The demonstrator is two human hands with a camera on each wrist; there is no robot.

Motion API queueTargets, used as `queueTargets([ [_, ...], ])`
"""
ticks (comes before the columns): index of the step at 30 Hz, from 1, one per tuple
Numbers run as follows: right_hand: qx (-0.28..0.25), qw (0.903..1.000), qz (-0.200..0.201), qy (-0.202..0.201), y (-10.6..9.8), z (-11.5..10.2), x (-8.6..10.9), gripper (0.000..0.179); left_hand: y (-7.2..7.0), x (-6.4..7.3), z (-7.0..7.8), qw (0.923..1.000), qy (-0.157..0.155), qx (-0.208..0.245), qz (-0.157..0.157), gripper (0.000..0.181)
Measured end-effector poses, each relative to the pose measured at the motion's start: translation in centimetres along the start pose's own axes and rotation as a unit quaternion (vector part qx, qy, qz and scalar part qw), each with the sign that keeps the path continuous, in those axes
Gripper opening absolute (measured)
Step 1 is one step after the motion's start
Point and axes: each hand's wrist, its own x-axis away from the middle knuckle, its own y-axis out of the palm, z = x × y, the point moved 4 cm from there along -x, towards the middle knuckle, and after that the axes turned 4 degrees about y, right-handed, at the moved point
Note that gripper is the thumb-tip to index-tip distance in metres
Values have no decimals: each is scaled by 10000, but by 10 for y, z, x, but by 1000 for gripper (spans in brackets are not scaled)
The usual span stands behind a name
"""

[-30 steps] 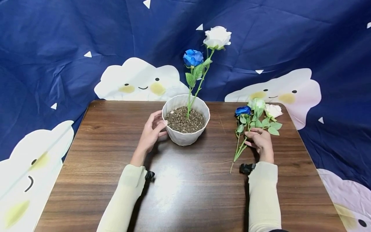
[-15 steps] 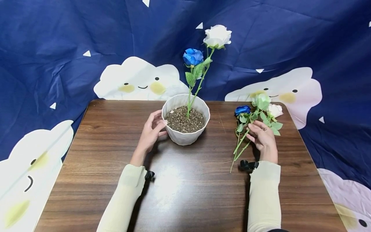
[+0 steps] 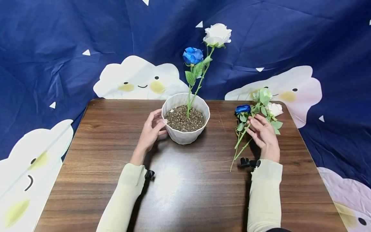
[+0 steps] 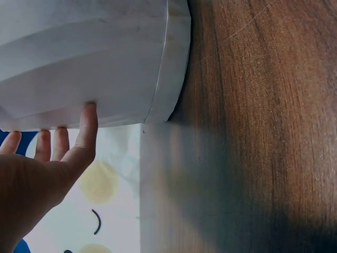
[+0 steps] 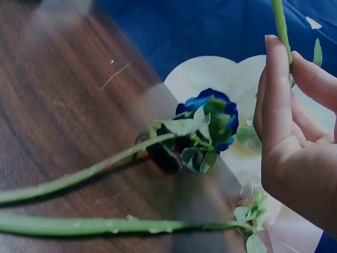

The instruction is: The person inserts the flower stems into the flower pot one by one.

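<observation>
Right of the flowerpot (image 3: 184, 138), my right hand (image 3: 265, 136) pinches a pale-green rose's stem (image 3: 241, 137); best eased slowly clear of the blush-white rose (image 3: 276, 109).

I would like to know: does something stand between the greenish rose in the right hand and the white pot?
Yes, one low thing: the loose blue rose lies on the table, between the greenish rose and the white pot. Beyond it, nothing visible blocks the way.

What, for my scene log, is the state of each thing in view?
Pot: upright, soil inside
Potted blue rose: upright
Potted white rose: leaning right
Loose blue rose: lying on the table
Pale green rose: pinched by the right hand
Pinkish rose: lying down
Left hand: touching the pot
</observation>
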Motion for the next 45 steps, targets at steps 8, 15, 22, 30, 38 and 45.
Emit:
queueTargets([
  [8, -359, 9978, -394, -392, 21, -7, 2, 26, -1, -1, 0, 10000, 18, -10, 4, 52],
  [15, -349, 9953, -295, -849, 40, -15, 5, 23, -1, -1, -2, 10000, 24, -15, -4, 52],
  [22, -161, 9906, -105, -1352, 58, -21, 6, 31, -1, -2, -2, 10000, 33, -42, 3, 52],
  [30, -137, 9852, 162, -1699, 75, -24, 8, 33, -1, -1, -2, 10000, -10, -41, 7, 53],
  [38, -96, 9803, 54, -1972, 94, -24, 10, 36, -1, -1, -3, 10000, -37, -62, 22, 53],
  [45, 59, 9759, 22, -2181, 113, -27, 13, 38, -1, -1, -2, 10000, -15, -47, 1, 53],
])
